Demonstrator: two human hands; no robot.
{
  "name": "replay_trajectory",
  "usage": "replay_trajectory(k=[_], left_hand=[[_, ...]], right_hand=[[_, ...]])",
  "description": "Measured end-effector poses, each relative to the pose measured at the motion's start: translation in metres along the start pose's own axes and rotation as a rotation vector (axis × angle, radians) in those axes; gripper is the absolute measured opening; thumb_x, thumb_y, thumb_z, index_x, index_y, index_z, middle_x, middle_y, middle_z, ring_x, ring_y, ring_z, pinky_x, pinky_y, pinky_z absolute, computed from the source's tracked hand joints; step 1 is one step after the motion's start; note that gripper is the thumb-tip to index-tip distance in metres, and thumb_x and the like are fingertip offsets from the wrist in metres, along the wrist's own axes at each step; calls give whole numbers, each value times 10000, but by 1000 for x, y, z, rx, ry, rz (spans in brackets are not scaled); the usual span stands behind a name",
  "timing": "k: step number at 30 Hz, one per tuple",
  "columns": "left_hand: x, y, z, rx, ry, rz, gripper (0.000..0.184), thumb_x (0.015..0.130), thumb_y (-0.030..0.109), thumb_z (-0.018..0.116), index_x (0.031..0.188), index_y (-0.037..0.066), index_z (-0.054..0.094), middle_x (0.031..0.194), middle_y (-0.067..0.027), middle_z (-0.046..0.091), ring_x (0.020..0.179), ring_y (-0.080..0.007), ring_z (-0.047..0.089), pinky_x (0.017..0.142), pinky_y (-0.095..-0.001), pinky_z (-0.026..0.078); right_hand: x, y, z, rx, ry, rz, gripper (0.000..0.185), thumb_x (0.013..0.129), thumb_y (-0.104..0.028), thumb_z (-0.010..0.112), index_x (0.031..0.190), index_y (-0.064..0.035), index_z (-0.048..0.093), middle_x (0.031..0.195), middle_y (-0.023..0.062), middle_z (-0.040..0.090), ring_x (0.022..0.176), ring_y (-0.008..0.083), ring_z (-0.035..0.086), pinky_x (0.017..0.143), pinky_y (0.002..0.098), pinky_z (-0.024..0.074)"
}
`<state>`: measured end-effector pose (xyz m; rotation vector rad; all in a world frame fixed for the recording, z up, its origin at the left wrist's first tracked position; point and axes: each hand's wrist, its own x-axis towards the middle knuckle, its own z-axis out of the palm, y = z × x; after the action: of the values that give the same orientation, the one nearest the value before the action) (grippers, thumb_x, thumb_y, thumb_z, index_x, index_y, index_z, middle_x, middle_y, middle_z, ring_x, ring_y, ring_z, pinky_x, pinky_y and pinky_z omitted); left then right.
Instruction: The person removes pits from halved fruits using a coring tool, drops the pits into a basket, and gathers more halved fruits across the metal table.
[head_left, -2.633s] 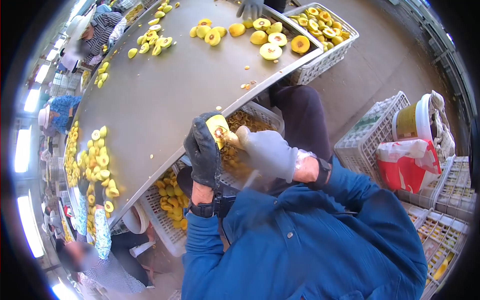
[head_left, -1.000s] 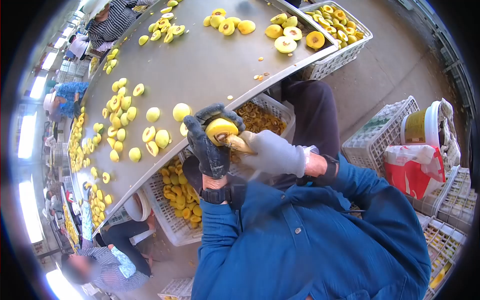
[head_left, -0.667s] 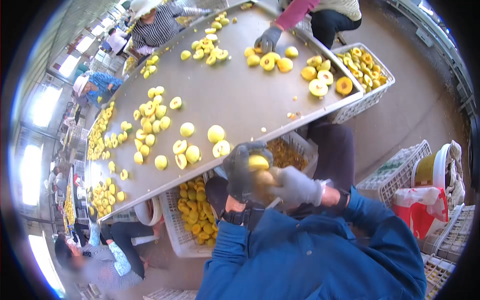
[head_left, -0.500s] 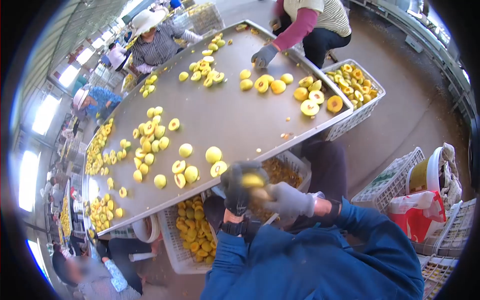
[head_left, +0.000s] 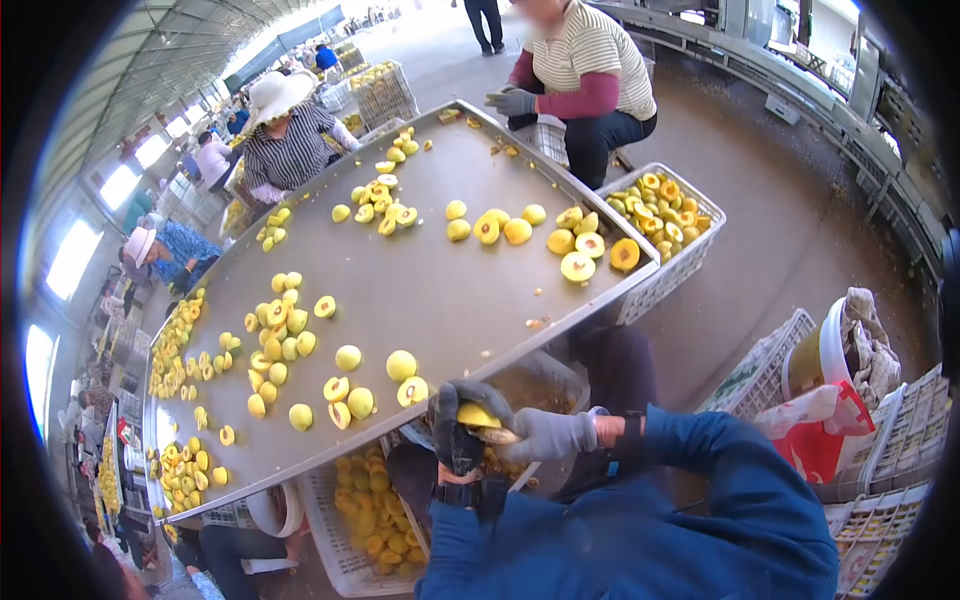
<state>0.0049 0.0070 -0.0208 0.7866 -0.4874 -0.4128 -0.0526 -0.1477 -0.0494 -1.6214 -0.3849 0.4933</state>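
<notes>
My left hand (head_left: 460,425), in a dark glove, is wrapped round a yellow fruit half (head_left: 478,414) just off the near edge of the metal table (head_left: 400,290). In a light grey glove, my right hand (head_left: 552,436) is closed on a small tool with a pale handle (head_left: 497,435), whose tip is against the fruit and hidden. Below the hands is a crate of pits and scraps (head_left: 548,388). Halved and whole yellow fruits (head_left: 280,330) lie in groups on the table, some close to my left hand.
Under the table stands a crate of fruit halves (head_left: 325,530); another (head_left: 655,285) is at the right corner. Crates, a white bucket (head_left: 815,360) and a red-and-white bag (head_left: 815,440) stand at the right. Co-workers (head_left: 590,80) sit around the table's far and left sides.
The view has tilted up, showing more of the far side. My hands stay together at the fruit. The co-worker at the far right has drawn a gloved hand back from the table.
</notes>
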Motion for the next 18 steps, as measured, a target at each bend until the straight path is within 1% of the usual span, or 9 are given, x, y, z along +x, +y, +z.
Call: replay_trajectory(k=[3, 7, 8, 10, 11, 13, 16, 17, 18], left_hand=[[-2, -1, -7, 92, 26, 13, 482, 1037, 392, 382, 850, -3, 586, 727, -161, 615, 645, -276, 615, 607, -379, 531], [0, -2, -3, -82, 143, 40, 451, 1041, 380, 378, 890, 7, 581, 696, -148, 594, 628, -259, 612, 626, -355, 525], [1, -6, -11, -126, 55, 63, 427, 1043, 384, 372, 959, 17, 576, 741, -136, 596, 661, -239, 606, 641, -350, 520], [2, -21, -21, 40, 427, 103, 456, 1011, 431, 416, 835, 31, 545, 639, -103, 509, 510, -249, 519, 435, -360, 456], [1, -23, -18, -80, 501, 55, 446, 1011, 430, 418, 841, 37, 543, 640, -94, 500, 516, -235, 509, 442, -349, 451], [1, -22, -20, -300, 598, -58, 424, 1008, 434, 428, 876, 52, 555, 665, -70, 487, 543, -202, 487, 460, -324, 436], [-4, -29, -42, -299, 482, -109, 380, 997, 437, 462, 950, 78, 577, 726, -31, 494, 601, -180, 492, 475, -290, 413], [-10, -27, -53, -420, 427, -141, 362, 987, 421, 496, 998, 77, 608, 782, -40, 591, 717, -221, 588, 622, -325, 497], [-10, -30, -69, -556, 445, -100, 346, 985, 409, 501, 1016, 79, 600, 795, -33, 579, 711, -201, 552, 603, -319, 474]], right_hand=[[11, 8, -9, -439, -14, -65, 301, 865, -304, 651, 1017, -46, 683, 734, 248, 586, 653, 332, 599, 604, 369, 467], [24, 16, -13, -591, -41, -88, 337, 878, -335, 636, 1154, -141, 645, 731, 230, 583, 609, 387, 578, 566, 431, 462], [25, 15, -11, -642, 24, -184, 290, 876, -336, 639, 1108, -164, 663, 733, 208, 598, 606, 380, 585, 560, 432, 471], [30, 24, -6, -697, 135, -293, 240, 867, -329, 640, 1080, -223, 664, 719, 178, 614, 621, 378, 604, 561, 447, 484], [33, 36, -3, -699, 168, -303, 248, 859, -320, 637, 1099, -258, 649, 703, 169, 615, 638, 383, 617, 567, 461, 489], [36, 46, -4, -778, 122, -325, 255, 852, -334, 647, 1080, -221, 641, 682, 158, 613, 619, 377, 618, 552, 464, 491], [36, 50, 8, -756, 282, -296, 281, 814, -344, 674, 1008, -149, 612, 651, 138, 599, 568, 363, 612, 518, 446, 490], [36, 58, 7, -743, 300, -332, 270, 814, -336, 671, 1003, -154, 610, 656, 133, 602, 570, 358, 615, 515, 440, 490], [37, 69, 3, -732, 320, -373, 258, 815, -328, 669, 999, -158, 607, 660, 129, 605, 572, 353, 618, 513, 434, 491]])
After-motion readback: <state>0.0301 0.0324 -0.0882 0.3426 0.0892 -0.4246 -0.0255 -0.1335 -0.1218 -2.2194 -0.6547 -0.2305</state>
